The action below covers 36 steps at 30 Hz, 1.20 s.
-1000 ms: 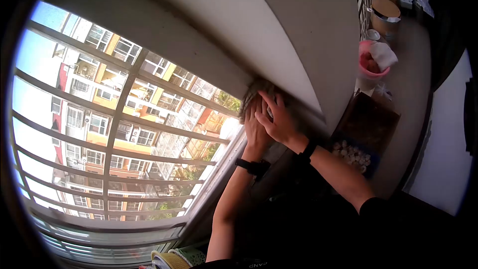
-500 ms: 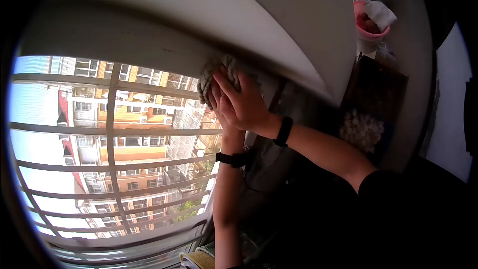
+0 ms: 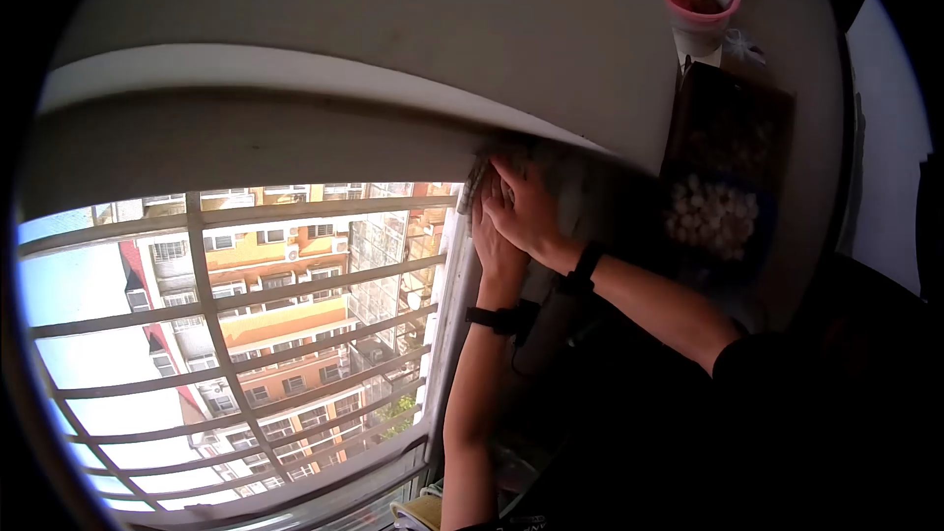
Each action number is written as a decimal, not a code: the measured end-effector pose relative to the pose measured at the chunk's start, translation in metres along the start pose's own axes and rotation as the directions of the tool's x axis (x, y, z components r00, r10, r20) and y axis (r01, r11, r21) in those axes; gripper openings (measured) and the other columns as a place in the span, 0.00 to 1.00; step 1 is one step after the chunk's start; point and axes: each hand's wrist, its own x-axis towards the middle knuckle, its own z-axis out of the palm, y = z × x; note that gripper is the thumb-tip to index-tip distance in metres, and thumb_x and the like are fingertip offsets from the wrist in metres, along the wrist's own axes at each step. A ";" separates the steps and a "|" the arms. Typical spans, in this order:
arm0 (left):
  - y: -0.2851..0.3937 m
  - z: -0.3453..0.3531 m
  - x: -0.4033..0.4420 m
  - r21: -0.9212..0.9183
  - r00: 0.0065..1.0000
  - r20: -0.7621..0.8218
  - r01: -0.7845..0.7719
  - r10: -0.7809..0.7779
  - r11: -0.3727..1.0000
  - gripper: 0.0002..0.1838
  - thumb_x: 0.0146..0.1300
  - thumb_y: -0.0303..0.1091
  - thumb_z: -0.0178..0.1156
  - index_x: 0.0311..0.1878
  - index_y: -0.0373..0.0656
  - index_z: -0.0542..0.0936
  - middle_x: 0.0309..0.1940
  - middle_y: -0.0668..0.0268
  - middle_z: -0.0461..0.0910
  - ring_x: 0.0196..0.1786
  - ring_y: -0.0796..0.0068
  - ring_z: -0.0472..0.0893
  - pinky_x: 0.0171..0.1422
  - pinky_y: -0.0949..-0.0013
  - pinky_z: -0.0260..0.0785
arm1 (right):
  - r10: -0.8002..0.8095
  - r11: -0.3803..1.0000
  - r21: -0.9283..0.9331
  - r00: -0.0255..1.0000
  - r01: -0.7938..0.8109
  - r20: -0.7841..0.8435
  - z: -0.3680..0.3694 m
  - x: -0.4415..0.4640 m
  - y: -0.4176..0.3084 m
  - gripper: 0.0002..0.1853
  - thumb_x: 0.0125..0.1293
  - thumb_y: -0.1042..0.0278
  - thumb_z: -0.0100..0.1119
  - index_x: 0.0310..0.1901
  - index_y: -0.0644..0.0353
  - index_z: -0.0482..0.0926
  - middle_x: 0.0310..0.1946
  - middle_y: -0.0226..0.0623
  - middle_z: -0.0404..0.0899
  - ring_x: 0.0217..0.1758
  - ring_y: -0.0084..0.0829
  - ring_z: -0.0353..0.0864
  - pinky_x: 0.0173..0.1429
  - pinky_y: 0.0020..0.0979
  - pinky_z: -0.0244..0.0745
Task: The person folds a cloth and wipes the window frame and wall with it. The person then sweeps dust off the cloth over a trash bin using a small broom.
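Note:
A grey cloth (image 3: 472,184) is pressed against the window frame's corner, where it meets the pale wall panel (image 3: 324,128). My left hand (image 3: 495,236) lies on the cloth with its fingers stretched forward. Over it rests my right hand (image 3: 531,211), fingers spread across the back of the left hand and the cloth edge. Both wrists wear black bands. Much of the cloth is hidden under the hands. Left of the hands is the barred window (image 3: 246,334).
On the right, a surface holds a pink-rimmed container (image 3: 700,20) with reddish contents and a white sheet, a dark box (image 3: 737,118), and a pile of pale round items (image 3: 710,218). A yellowish basket (image 3: 423,511) sits at the bottom edge.
The view has turned and shifted. After moving left along the frame with the cloth, both hands are back toward the corner at the right, still stacked.

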 end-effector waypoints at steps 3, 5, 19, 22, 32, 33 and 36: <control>0.000 -0.040 0.015 0.080 1.000 -0.025 -0.010 0.012 0.997 0.28 0.70 0.33 0.57 0.72 0.41 0.69 0.72 0.58 0.70 0.74 0.61 0.69 0.77 0.61 0.63 | -0.182 0.981 0.070 0.983 0.180 0.034 -0.004 0.014 -0.050 0.30 0.63 0.63 0.59 0.69 0.55 0.74 0.58 0.58 0.70 0.60 0.55 0.76 0.64 0.46 0.75; -0.005 -0.072 0.034 0.151 0.997 -0.078 -0.009 0.021 0.988 0.28 0.70 0.33 0.57 0.72 0.41 0.70 0.72 0.58 0.70 0.74 0.61 0.69 0.77 0.61 0.63 | -0.201 0.977 0.101 0.971 0.189 0.128 -0.014 0.036 -0.092 0.31 0.65 0.61 0.58 0.71 0.52 0.72 0.61 0.58 0.69 0.63 0.55 0.75 0.64 0.46 0.75; -0.023 -0.021 0.028 -0.059 0.991 0.131 -0.031 0.039 0.998 0.31 0.64 0.37 0.61 0.69 0.35 0.70 0.68 0.51 0.71 0.72 0.52 0.69 0.77 0.58 0.62 | 0.166 0.909 0.389 0.986 -0.149 -0.010 0.016 0.032 -0.002 0.28 0.65 0.60 0.58 0.62 0.71 0.77 0.55 0.58 0.83 0.62 0.47 0.82 0.66 0.38 0.75; -0.009 -0.040 0.041 -0.040 0.954 0.299 -0.021 0.032 0.999 0.31 0.62 0.37 0.62 0.68 0.34 0.72 0.66 0.49 0.73 0.72 0.50 0.69 0.80 0.54 0.57 | 0.280 0.870 0.398 0.956 -0.293 0.091 0.001 0.036 -0.004 0.27 0.63 0.61 0.58 0.60 0.70 0.79 0.54 0.57 0.84 0.59 0.48 0.83 0.64 0.37 0.76; -0.020 -0.171 0.082 0.147 0.990 0.116 -0.091 0.074 0.985 0.29 0.59 0.33 0.61 0.66 0.34 0.74 0.68 0.52 0.74 0.77 0.54 0.65 0.84 0.49 0.48 | -0.032 0.780 0.615 0.975 -0.113 0.219 0.001 0.063 -0.125 0.26 0.62 0.68 0.62 0.63 0.65 0.79 0.58 0.48 0.83 0.62 0.37 0.82 0.66 0.34 0.74; -0.019 -0.167 0.083 0.172 0.993 0.097 -0.088 0.072 0.981 0.29 0.60 0.32 0.60 0.66 0.34 0.74 0.68 0.52 0.73 0.77 0.54 0.64 0.83 0.50 0.49 | 0.004 0.781 0.613 0.982 -0.122 0.190 0.003 0.062 -0.118 0.26 0.62 0.68 0.61 0.63 0.65 0.79 0.58 0.48 0.83 0.61 0.38 0.82 0.66 0.35 0.74; -0.031 -0.121 0.067 -0.022 0.988 0.057 -0.143 0.144 0.989 0.32 0.58 0.31 0.64 0.68 0.38 0.72 0.68 0.49 0.71 0.76 0.52 0.65 0.81 0.49 0.53 | 0.126 0.769 0.619 0.987 -0.161 0.101 0.015 0.043 -0.079 0.24 0.64 0.69 0.60 0.62 0.64 0.79 0.58 0.49 0.83 0.60 0.41 0.83 0.64 0.37 0.75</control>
